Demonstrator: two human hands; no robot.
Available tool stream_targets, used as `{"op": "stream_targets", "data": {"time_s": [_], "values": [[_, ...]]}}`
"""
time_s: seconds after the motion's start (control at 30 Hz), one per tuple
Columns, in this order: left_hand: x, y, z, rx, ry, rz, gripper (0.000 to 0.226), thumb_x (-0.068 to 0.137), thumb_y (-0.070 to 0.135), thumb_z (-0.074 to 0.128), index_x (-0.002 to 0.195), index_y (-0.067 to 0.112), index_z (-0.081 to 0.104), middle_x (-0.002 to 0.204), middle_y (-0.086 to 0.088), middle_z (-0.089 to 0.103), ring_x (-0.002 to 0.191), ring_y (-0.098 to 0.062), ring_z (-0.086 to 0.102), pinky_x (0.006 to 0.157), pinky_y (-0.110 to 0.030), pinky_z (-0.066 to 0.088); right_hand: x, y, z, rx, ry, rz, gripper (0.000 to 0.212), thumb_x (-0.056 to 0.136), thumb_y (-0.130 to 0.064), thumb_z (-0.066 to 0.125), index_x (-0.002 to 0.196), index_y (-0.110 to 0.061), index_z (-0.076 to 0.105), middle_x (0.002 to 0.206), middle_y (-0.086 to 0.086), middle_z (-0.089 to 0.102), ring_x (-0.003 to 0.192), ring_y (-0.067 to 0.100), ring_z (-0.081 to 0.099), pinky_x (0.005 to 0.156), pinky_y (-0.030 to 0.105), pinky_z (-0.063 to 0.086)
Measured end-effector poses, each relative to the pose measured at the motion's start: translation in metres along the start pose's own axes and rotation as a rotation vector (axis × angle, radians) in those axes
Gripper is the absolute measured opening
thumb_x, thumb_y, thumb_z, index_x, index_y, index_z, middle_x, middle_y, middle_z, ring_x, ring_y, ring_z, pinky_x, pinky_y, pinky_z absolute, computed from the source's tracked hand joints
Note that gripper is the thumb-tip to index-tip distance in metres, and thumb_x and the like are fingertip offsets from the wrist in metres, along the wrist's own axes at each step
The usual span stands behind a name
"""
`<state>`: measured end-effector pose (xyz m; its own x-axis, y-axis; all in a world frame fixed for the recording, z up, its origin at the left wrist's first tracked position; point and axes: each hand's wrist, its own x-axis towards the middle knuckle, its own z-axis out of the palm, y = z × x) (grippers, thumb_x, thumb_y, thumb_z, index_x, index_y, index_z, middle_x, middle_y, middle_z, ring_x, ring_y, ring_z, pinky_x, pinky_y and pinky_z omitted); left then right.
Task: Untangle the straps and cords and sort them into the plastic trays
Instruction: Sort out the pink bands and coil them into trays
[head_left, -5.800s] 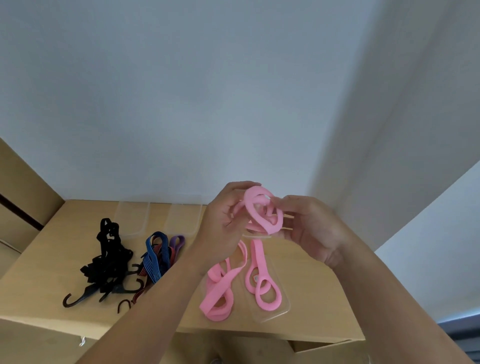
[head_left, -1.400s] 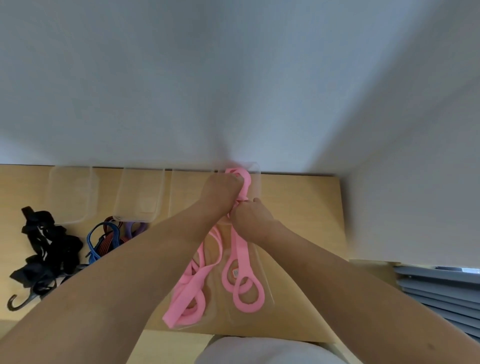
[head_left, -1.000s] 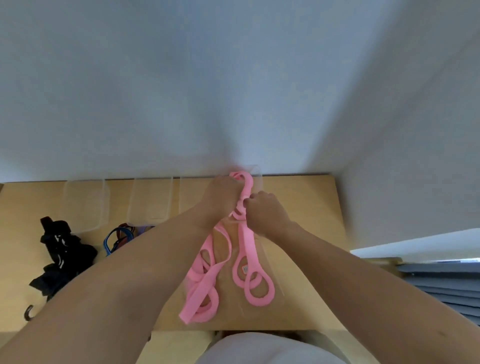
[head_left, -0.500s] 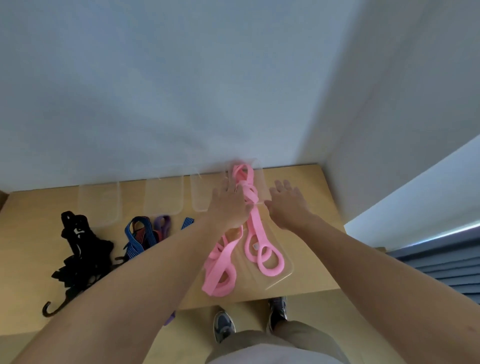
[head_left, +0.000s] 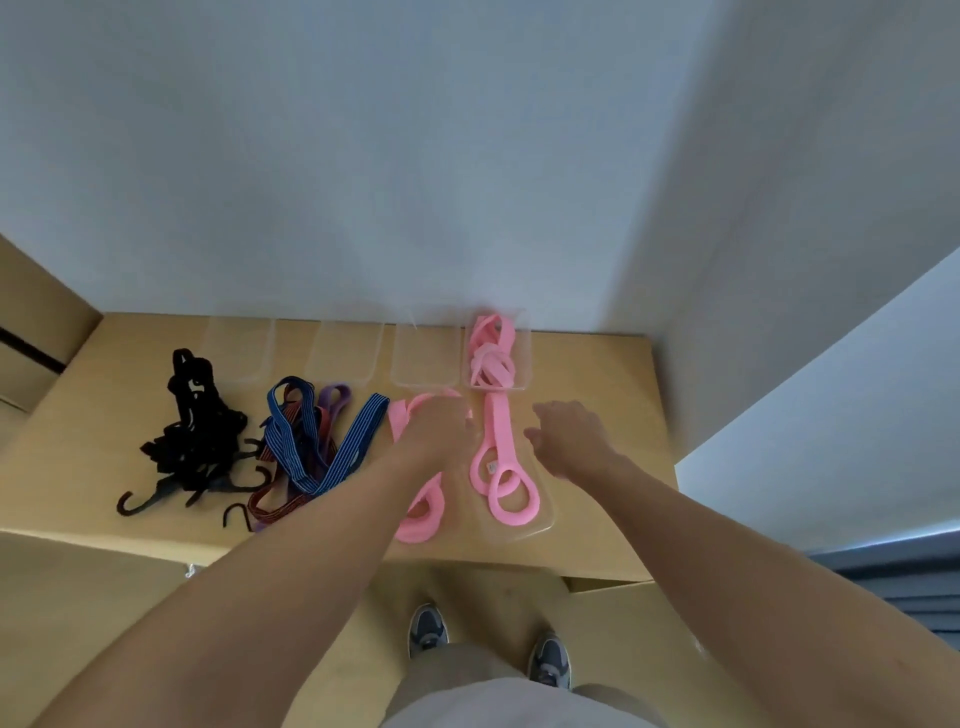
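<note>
Trays (head_left: 345, 358) line the back of your tabletop (head_left: 597, 374) against the wall, four clear ones side by side. The rightmost tray (head_left: 524, 353) has a coiled pink strap (head_left: 491, 364) bundled inside it.

From that tray's near end a long pink strap (head_left: 496, 441) runs toward you. Its looped end lies on a flat clear tray (head_left: 545, 522) by the front edge.

Your right grip (head_left: 569, 436) hovers just to the right of that long strap, fingers loose and spread, nothing in it. Your left grip (head_left: 436, 431) is over a second loose pink strap (head_left: 418, 535), just left of the long one. Its fingers are blurred and turned away from you, so there's no telling whether it has hold of that strap or is only over it.

Look further left and you've got blue striped cords (head_left: 358, 436) tangled with a purple strap (head_left: 335, 395) and a red-and-black cord (head_left: 270, 512). Beyond those sits a heap of black hooked cords (head_left: 192, 441), well apart from the pink ones.

Your shoes (head_left: 428, 626) show below the front edge.
</note>
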<state>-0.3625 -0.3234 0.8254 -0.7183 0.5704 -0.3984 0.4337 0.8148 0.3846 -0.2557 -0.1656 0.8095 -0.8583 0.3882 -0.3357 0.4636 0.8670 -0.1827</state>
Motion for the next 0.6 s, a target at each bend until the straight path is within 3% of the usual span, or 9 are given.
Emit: {"op": "stream_targets", "data": {"time_s": [0.1,0.17,0.27,0.33,0.4,0.53,0.6], "values": [[-0.007,0.005,0.024,-0.111,-0.01,-0.138,0.032,0.103,0.024,0.049,0.125,0.004,0.06,0.12,-0.012,0.064,0.109,-0.029,0.062,0.087,-0.033,0.048,-0.007,0.007,0.017,0.311,-0.073,0.049,0.042,0.101,-0.034,0.055,0.138,-0.016,0.056,0.134,0.006,0.063,0.122,0.027,0.058,0.097,0.039,0.049],[-0.013,0.006,0.043,-0.227,-0.025,-0.213,0.042,0.101,0.022,0.053,0.139,0.003,0.052,0.129,-0.014,0.061,0.111,-0.033,0.062,0.088,-0.033,0.049,-0.011,0.009,0.031,0.535,-0.137,0.126,0.044,0.098,-0.029,0.059,0.14,-0.013,0.056,0.139,0.006,0.059,0.124,0.026,0.057,0.1,0.037,0.047],[-0.021,0.0,0.073,-0.404,-0.076,-0.267,0.02,0.097,0.014,0.055,0.112,0.011,0.068,0.102,-0.011,0.07,0.081,-0.022,0.061,0.073,-0.034,0.05,-0.019,0.008,0.053,0.686,-0.187,0.212,0.047,0.097,-0.026,0.061,0.142,-0.011,0.053,0.14,0.008,0.059,0.121,0.026,0.059,0.101,0.037,0.049],[-0.025,0.001,0.084,-0.517,-0.08,-0.314,0.016,0.093,0.014,0.06,0.104,0.016,0.07,0.104,-0.013,0.072,0.083,-0.023,0.064,0.083,-0.04,0.057,-0.023,0.007,0.064,0.725,-0.177,0.235,0.046,0.097,-0.024,0.061,0.14,-0.01,0.054,0.135,0.009,0.061,0.118,0.026,0.061,0.1,0.038,0.051],[-0.029,0.008,0.088,-0.615,-0.098,-0.343,0.023,0.096,0.012,0.062,0.118,0.011,0.066,0.11,-0.011,0.071,0.094,-0.022,0.066,0.091,-0.04,0.058,-0.024,0.008,0.073,0.782,-0.145,0.269,0.041,0.095,-0.02,0.063,0.135,-0.01,0.058,0.129,0.009,0.063,0.113,0.026,0.062,0.098,0.04,0.053],[-0.031,0.02,0.085,-0.756,-0.085,-0.39,0.039,0.101,0.009,0.055,0.141,0.011,0.055,0.122,-0.008,0.067,0.105,-0.023,0.066,0.076,-0.031,0.059,-0.021,0.012,0.073,0.949,-0.095,0.354,0.041,0.091,-0.015,0.068,0.131,-0.009,0.062,0.127,0.008,0.065,0.112,0.024,0.062,0.096,0.036,0.052],[-0.03,0.024,0.083,-0.828,-0.041,-0.398,0.044,0.102,0.005,0.053,0.145,0.008,0.051,0.128,-0.007,0.062,0.107,-0.023,0.063,0.08,-0.035,0.061,-0.019,0.014,0.071,1.021,-0.083,0.356,0.042,0.089,-0.014,0.071,0.129,-0.008,0.063,0.125,0.007,0.065,0.114,0.024,0.062,0.1,0.037,0.051]]}}
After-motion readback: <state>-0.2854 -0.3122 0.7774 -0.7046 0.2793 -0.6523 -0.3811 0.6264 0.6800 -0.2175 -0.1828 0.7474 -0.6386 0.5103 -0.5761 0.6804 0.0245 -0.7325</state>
